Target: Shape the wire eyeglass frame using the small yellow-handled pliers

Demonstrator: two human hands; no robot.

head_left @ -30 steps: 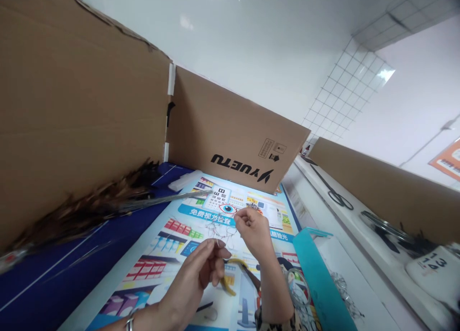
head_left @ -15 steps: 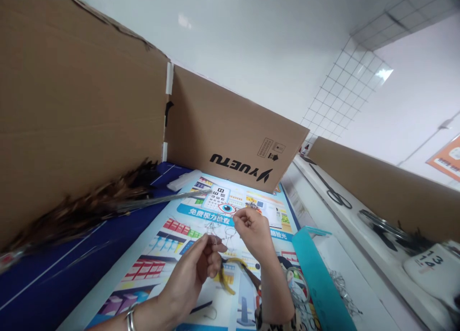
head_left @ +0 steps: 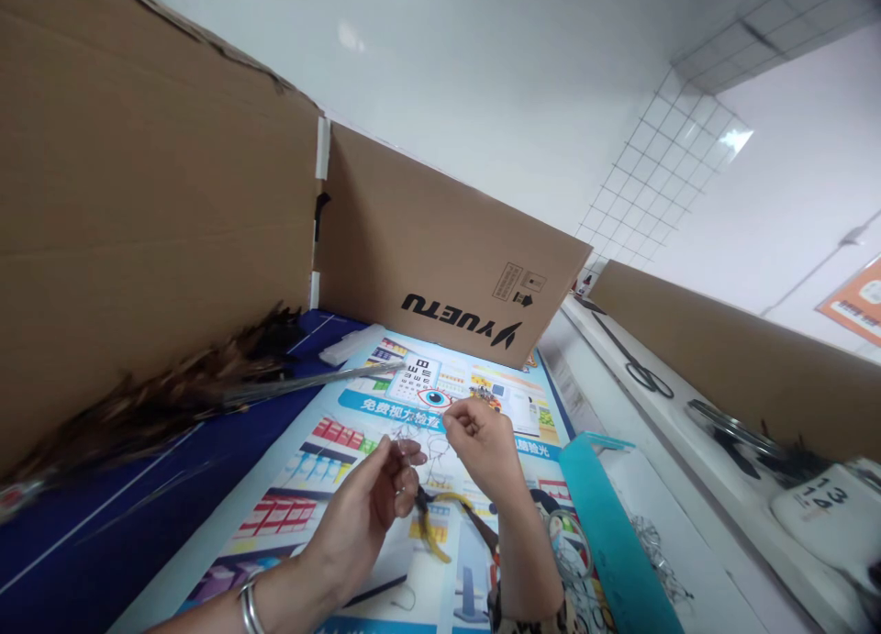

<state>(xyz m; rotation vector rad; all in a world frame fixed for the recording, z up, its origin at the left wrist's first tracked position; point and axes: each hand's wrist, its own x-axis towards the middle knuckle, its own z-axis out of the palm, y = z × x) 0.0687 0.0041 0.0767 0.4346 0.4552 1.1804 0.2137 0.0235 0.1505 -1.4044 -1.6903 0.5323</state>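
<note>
My left hand (head_left: 372, 501), a silver bangle on its wrist, is palm-up with thumb and forefinger pinched around what looks like a thin, pale wire; its ends are too fine to follow. Just right of it, my right hand (head_left: 484, 443) is curled with thumb and forefinger pressed together. Whatever sits in that pinch is too small to make out. Fine bent wires (head_left: 439, 450) lie on the printed mat (head_left: 295, 515) between and behind the hands. Below them rest yellow-handled pliers (head_left: 435, 538), partly covered by my right forearm.
Brown feathers (head_left: 179, 377) lie along the left cardboard wall (head_left: 158, 203). A cardboard panel (head_left: 427, 239) stands at the back. To the right are a teal tray (head_left: 612, 524), tangled wire (head_left: 651, 551), black scissors (head_left: 647, 377) and rings of wire or tape (head_left: 571, 542).
My left hand has shifted slightly up and to the left, its fingers a little looser. My right hand has barely moved, slightly left.
</note>
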